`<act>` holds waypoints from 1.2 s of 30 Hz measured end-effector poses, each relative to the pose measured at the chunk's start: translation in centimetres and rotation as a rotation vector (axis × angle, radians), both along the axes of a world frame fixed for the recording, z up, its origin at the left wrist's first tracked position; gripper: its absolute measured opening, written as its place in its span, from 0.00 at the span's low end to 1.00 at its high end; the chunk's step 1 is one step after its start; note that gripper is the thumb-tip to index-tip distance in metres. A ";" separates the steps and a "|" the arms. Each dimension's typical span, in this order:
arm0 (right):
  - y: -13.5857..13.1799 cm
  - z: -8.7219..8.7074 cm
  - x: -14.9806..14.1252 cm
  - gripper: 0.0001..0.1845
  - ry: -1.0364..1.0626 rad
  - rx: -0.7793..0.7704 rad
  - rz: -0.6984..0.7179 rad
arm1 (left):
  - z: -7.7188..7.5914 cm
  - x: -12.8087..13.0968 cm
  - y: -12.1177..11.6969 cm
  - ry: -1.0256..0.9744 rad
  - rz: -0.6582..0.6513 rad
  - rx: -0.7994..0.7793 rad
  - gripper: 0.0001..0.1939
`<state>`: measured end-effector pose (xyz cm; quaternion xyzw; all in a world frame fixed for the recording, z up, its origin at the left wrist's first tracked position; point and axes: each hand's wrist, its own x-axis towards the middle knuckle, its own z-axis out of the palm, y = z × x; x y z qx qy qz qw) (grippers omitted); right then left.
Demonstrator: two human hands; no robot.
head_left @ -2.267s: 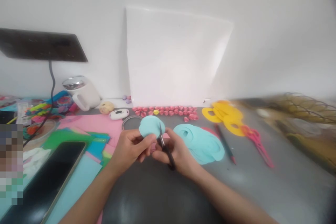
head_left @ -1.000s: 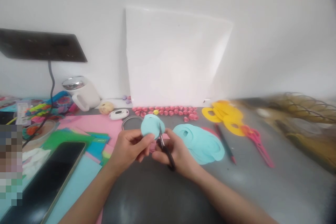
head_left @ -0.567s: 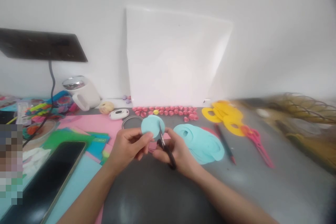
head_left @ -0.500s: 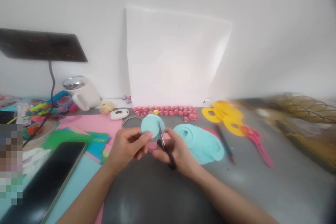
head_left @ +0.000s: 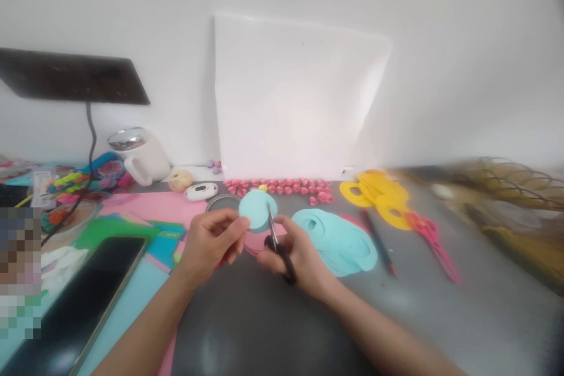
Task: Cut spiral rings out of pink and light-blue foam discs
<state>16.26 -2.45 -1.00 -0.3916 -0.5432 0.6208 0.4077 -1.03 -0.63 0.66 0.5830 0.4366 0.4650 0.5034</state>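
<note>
Between the thumb and fingers of my left hand (head_left: 218,238) is a light-blue paper circle (head_left: 256,209), pinched at its lower left edge. My right hand (head_left: 297,249) is closed around the black handles of a pair of scissors (head_left: 282,255). The blades point up and lie against the circle's right side; whether they are cutting into it I cannot tell. Pink paper circles (head_left: 258,241) lie on the table behind and below the hands. Just right of my right hand is a heap of light-blue paper rings (head_left: 337,241).
Rolled pink paper pieces (head_left: 286,187) line the foot of a white board (head_left: 302,100). Yellow paper rings (head_left: 379,194), a dark pencil (head_left: 381,244) and pink scissors (head_left: 435,247) lie to the right. A phone (head_left: 83,299), coloured sheets (head_left: 154,205) and a white mug (head_left: 143,155) occupy the left.
My left hand has shifted slightly left and its pinch now sits at the circle's lower left edge. The circle has turned and looks smaller and rounder. My right hand has barely moved.
</note>
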 end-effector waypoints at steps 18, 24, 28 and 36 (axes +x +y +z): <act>-0.1 0.5 -0.1 0.28 0.077 -0.020 0.034 | 0.3 0.9 -0.6 0.127 -0.058 0.033 0.19; 0.0 0.5 0.0 0.28 0.087 -0.002 0.048 | 0.3 0.5 -0.5 0.144 -0.035 0.033 0.20; 0.0 0.4 0.1 0.26 0.066 -0.010 0.045 | 0.4 0.4 -0.4 0.147 -0.016 0.036 0.20; -0.1 0.1 0.1 0.22 0.073 -0.012 0.045 | 0.2 0.0 -0.1 0.118 0.021 0.040 0.19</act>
